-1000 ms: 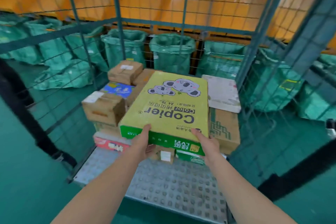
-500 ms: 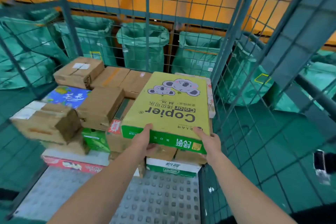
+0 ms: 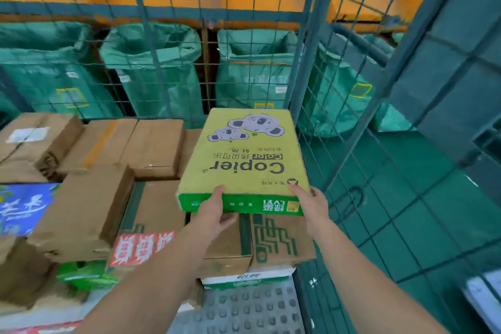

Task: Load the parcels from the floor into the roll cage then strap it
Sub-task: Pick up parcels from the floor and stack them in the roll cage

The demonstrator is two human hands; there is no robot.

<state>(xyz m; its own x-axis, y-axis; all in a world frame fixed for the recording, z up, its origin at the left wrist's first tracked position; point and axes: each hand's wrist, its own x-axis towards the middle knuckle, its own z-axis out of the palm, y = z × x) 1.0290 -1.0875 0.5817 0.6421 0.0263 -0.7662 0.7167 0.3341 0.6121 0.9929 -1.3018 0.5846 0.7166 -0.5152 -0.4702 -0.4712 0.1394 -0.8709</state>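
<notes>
A flat yellow-green copier paper box (image 3: 246,154) with koala drawings lies on the stacked parcels at the right side of the roll cage (image 3: 309,68). My left hand (image 3: 214,214) grips its near edge, thumb on top and fingers under. At the near right corner my right hand (image 3: 311,203) holds the box, thumb on the lid. Under it sits a brown carton with green print (image 3: 276,241). Further brown cartons (image 3: 151,146) fill the left and back of the cage.
The cage's wire mesh wall (image 3: 360,160) stands just right of the box. A blue printed box (image 3: 21,206) and a red-and-white one (image 3: 143,247) lie at the left. Green sacks (image 3: 160,70) line up behind the cage. The studded metal floor (image 3: 252,309) shows in front.
The copier box has moved forward and to the right, deeper into the cage, and now lies on the right-hand stack by the mesh wall. Both hands still hold its near edge.
</notes>
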